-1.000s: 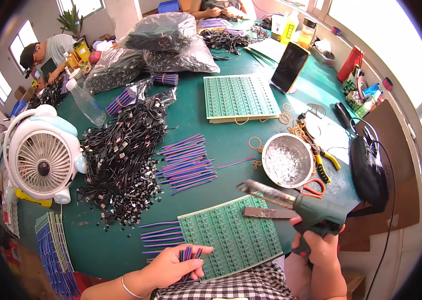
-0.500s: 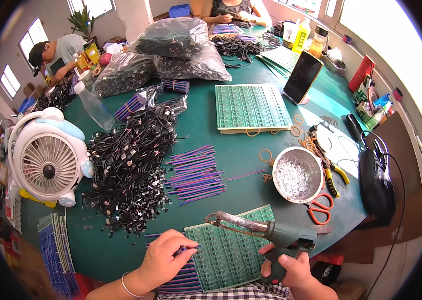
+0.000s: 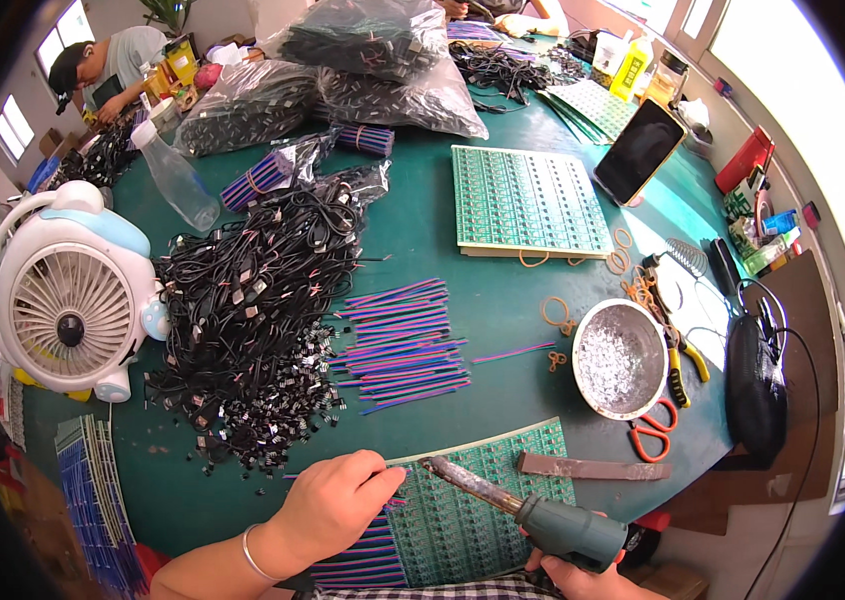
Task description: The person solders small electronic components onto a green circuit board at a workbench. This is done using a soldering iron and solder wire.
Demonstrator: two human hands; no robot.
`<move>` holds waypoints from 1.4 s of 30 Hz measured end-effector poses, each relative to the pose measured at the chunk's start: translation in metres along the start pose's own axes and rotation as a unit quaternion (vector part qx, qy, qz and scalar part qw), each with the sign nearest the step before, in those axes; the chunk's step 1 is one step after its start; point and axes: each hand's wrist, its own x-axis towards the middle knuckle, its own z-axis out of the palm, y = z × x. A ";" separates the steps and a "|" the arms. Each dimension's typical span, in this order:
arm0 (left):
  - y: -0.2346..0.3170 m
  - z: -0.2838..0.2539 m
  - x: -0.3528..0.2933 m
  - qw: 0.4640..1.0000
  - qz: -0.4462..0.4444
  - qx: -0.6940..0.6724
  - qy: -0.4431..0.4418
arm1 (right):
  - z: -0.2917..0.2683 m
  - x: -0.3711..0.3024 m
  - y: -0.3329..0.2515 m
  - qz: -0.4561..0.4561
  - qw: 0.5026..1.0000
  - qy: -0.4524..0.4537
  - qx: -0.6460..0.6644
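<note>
A green panel of small circuit boards (image 3: pixel 488 520) lies at the table's near edge, with a row of blue, red and purple wires (image 3: pixel 358 568) along its left side. My left hand (image 3: pixel 333 510) is closed in a pinch at the panel's upper left, with short coloured wires between its fingertips. My right hand (image 3: pixel 578 578) grips a dark green soldering gun (image 3: pixel 573 533) from below. Its long metal barrel points left over the panel, and the tip is close to my left fingertips. Whether the tip touches anything I cannot tell.
Ahead lie loose coloured wires (image 3: pixel 403 350) and a heap of black cables (image 3: pixel 253 280). A white fan (image 3: pixel 68 320) stands left. To the right are a metal bowl (image 3: pixel 623 360), red-handled scissors (image 3: pixel 651 440) and a brown bar (image 3: pixel 593 467). Stacked panels (image 3: pixel 533 200) and a phone (image 3: pixel 640 150) sit farther back.
The soldering gun has swung lower and its handle has tilted, uncovering more of the brown bar. My left hand has shifted slightly up on the panel's left side. The whole view has shifted a little.
</note>
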 end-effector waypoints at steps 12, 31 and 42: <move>-0.007 0.006 -0.004 1.000 0.003 0.002 0.009 | 0.011 0.003 -0.012 -0.005 0.998 0.046 -0.051; -0.008 0.007 -0.004 1.000 0.009 0.000 0.008 | 0.012 0.004 -0.018 -0.047 0.993 0.036 -0.105; -0.007 0.006 -0.003 1.000 0.019 0.018 -0.002 | 0.013 -0.001 -0.013 -0.062 0.990 0.060 -0.114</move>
